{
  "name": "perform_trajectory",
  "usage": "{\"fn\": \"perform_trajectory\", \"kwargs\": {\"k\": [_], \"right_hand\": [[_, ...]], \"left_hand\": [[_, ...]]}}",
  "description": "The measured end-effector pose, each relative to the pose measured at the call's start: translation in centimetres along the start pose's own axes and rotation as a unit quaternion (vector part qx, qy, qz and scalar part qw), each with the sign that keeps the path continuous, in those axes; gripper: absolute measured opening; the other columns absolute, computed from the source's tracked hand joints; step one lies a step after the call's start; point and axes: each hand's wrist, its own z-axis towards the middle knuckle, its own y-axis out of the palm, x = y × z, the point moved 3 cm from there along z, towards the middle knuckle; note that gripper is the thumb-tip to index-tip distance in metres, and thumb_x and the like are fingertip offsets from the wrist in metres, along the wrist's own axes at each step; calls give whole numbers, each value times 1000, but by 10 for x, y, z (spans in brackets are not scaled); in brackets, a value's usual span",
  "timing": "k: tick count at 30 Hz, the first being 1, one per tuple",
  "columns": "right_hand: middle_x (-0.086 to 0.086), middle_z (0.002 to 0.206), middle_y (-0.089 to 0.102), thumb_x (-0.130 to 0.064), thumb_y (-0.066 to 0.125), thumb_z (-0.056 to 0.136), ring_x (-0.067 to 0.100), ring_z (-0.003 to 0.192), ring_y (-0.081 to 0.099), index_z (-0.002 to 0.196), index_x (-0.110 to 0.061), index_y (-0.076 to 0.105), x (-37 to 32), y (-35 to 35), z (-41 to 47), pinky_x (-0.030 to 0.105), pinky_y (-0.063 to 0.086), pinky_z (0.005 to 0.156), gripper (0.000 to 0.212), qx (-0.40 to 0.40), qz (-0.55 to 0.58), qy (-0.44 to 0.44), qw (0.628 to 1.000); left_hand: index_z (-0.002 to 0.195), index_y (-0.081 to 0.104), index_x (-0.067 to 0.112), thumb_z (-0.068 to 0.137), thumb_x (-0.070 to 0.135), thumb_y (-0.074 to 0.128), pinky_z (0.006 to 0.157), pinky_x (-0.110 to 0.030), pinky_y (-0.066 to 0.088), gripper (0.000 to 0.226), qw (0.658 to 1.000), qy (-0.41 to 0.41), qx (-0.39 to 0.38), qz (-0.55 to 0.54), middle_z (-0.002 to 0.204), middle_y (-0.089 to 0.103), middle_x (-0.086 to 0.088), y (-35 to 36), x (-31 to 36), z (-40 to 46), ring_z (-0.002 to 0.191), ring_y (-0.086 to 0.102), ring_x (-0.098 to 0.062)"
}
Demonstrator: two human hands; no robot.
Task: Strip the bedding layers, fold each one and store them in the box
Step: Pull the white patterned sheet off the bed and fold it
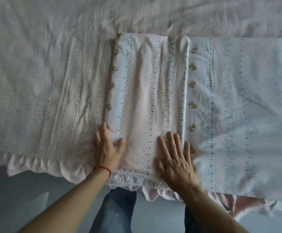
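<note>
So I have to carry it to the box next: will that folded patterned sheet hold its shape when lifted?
Probably not. The folded sheet looks like thin, creased cotton, so it should sag. Both hands, left hand and right hand, press it flat; unsupported layers may slide open.

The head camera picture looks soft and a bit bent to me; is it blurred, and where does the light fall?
Head view: the left hand and right hand are slightly smeared, the pale folded dotted sheet and checked striped bedspread soft throughout. Head view: the wide lens bows the bed's edges. Head view: light is dim and even, without glare or hard shadows.
</note>
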Motion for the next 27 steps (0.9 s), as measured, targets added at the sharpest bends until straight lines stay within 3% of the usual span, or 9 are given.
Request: {"fn": "perform_trajectory", "kwargs": {"k": [5, 8, 11, 13, 16, 19, 22, 25, 27], "right_hand": [[-1, 161, -41, -55, 18, 107, 21, 148, -38, 156, -32, -27, 1, -8, 3, 56, -21, 121, 71, -49, 15, -16, 999], [-6, 161, -40, -56, 13, 105, 16, 148, -38, 156, -38, -25, 13, -15, 3, 51, -23, 121, 66, -58, 52, -31, 996], [-17, 169, -6, -68, 0, 97, 1, 154, -13, 162, -41, 13, 22, -35, 3, 43, -8, 127, 71, -22, 186, -41, 981], [-21, 155, 36, -63, 15, 100, -12, 140, 27, 150, -32, 49, 30, -62, 4, 34, 24, 123, 68, 7, 337, 3, 942], [-20, 135, 62, -64, 30, 96, -6, 116, 58, 133, -33, 66, 47, -110, 2, 27, 47, 100, 60, 35, 474, 48, 879], [-7, 130, 69, -64, 29, 97, 12, 116, 67, 134, -34, 64, 71, -151, -9, 39, 52, 100, 59, 17, 600, 68, 797], [7, 134, 67, -60, 28, 101, 32, 121, 65, 141, -29, 59, 100, -192, -33, 53, 50, 102, 59, 17, 669, 70, 739], [9, 126, 72, -47, 26, 107, 23, 117, 69, 131, -15, 67, 141, -217, -57, 34, 57, 92, 57, 72, 720, 97, 683], [13, 111, 76, -48, 30, 102, 22, 102, 74, 112, -11, 78, 181, -219, -78, 31, 61, 81, 62, 107, 738, 147, 650]], "left_hand": [[134, 54, 17, 82, 42, 80, 89, -36, 54, 63, 943, -187, -55, -271, 124, 67, -7, -36, 1, 69, 96, 65, -21], [123, 63, 19, 87, 19, 77, 84, -34, 54, 38, 927, -143, -152, -311, 116, 71, -5, -53, 24, 80, 98, 68, -22], [126, 62, 13, 91, 3, 69, 74, -25, 54, 38, 921, -60, -189, -335, 100, 75, 6, -77, 73, 63, 91, 69, -13], [125, 60, 9, 90, -2, 68, 61, -17, 52, 38, 905, -18, -210, -370, 84, 74, 12, -88, 115, 43, 70, 66, -2], [134, 55, 7, 75, 11, 75, 75, -23, 58, 63, 889, 48, -217, -400, 111, 75, 1, -93, 184, 7, 95, 72, -11], [148, 41, 10, 73, 23, 77, 100, -38, 54, 85, 889, 85, -205, -400, 132, 66, -8, -73, 249, -21, 119, 65, -22], [141, 46, 31, 75, 39, 76, 101, -42, 52, 73, 899, 154, -198, -359, 127, 67, 4, -40, 315, -52, 114, 65, -15], [143, 42, 29, 88, 33, 70, 90, -24, 49, 63, 913, 209, -167, -308, 118, 64, 7, -3, 378, -82, 106, 62, -11], [155, 26, 27, 94, 39, 64, 91, -27, 50, 72, 905, 229, -235, -270, 119, 66, 1, 34, 414, -105, 108, 64, -16]]}}
